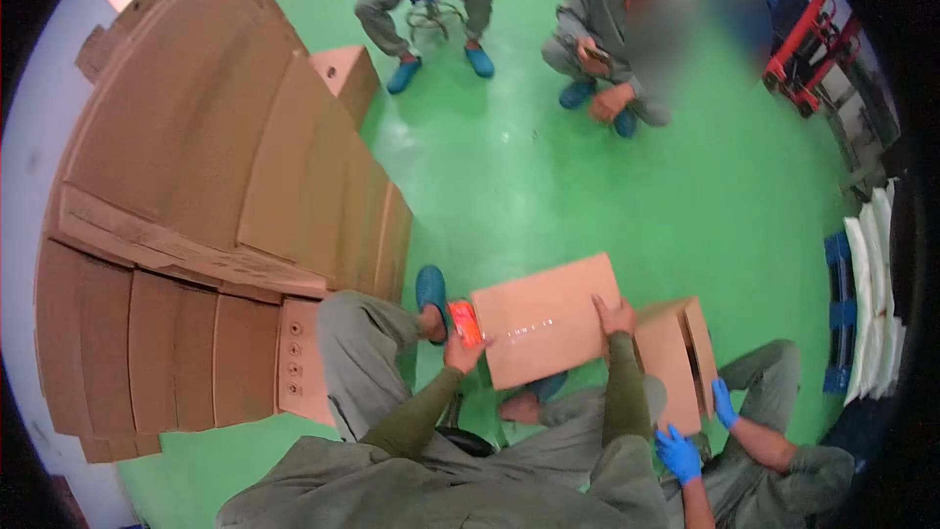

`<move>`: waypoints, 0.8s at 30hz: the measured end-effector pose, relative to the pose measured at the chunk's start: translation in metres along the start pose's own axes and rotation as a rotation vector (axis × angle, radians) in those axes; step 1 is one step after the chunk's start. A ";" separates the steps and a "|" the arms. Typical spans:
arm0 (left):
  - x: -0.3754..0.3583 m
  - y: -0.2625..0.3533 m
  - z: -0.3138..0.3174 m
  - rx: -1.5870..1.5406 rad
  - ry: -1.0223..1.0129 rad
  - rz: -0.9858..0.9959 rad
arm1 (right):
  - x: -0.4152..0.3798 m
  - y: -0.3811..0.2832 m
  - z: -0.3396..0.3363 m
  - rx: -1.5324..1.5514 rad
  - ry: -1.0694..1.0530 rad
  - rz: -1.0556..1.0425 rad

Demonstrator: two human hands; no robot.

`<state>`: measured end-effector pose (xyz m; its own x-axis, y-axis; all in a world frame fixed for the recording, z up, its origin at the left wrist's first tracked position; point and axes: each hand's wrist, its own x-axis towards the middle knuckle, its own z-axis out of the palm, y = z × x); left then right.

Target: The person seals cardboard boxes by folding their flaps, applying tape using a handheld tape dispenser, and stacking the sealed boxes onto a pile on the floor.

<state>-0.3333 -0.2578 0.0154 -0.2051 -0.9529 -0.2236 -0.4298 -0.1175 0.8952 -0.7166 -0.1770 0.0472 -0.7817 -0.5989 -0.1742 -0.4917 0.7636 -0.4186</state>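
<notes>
A closed cardboard box (548, 313) lies tilted before my knees, with a shiny strip along the middle of its top. My left hand (464, 353) is closed around a bright orange, hand-sized object (466, 323) with pale marks, at the box's left edge. Too little of that object shows to tell its kind. At the opposite end, my right hand (615, 317) grips the box's right edge, fingers on the top face.
To my right, a co-worker's blue-gloved hands (680, 453) touch another cardboard box (671, 353). Large stacked cartons (186, 127) rise on the left. Two people sit or crouch ahead on the green floor (490, 186). A red hand truck (808, 49) and white stacked sheets (871, 294) are at the right.
</notes>
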 end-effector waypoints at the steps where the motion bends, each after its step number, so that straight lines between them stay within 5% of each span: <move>1: 0.001 -0.003 -0.003 0.011 0.002 0.019 | -0.003 -0.010 -0.004 0.035 -0.027 0.034; 5: 0.020 -0.015 0.001 0.076 0.126 0.205 | -0.011 -0.055 -0.042 0.159 -0.096 0.176; 8: 0.030 -0.005 -0.007 -0.137 0.057 0.131 | -0.001 -0.054 -0.047 0.159 0.191 0.169; 10: 0.026 0.048 -0.034 -0.503 -0.126 -0.046 | -0.058 0.072 -0.074 -0.044 0.069 -0.050; 12: 0.018 0.090 -0.064 -0.550 -0.118 -0.026 | -0.164 0.237 -0.138 -0.501 -0.263 -0.461; 14: 0.006 0.105 -0.093 -0.674 -0.126 -0.057 | -0.195 0.323 -0.171 -0.820 -0.425 -0.866; 16: -0.046 0.171 -0.143 -0.722 -0.063 -0.052 | -0.195 0.362 -0.176 -0.920 -0.469 -1.136; 18: -0.109 0.240 -0.196 -0.757 -0.029 0.065 | -0.195 0.369 -0.173 -0.701 -0.470 -1.092; 24: -0.216 0.149 -0.283 -0.892 0.201 0.109 | -0.199 0.352 -0.183 -0.437 -0.426 -1.057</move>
<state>-0.1045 -0.1481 0.3063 -0.0123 -0.9922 -0.1239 0.4375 -0.1168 0.8916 -0.8041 0.2553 0.0980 0.2294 -0.9428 -0.2420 -0.9609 -0.1797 -0.2107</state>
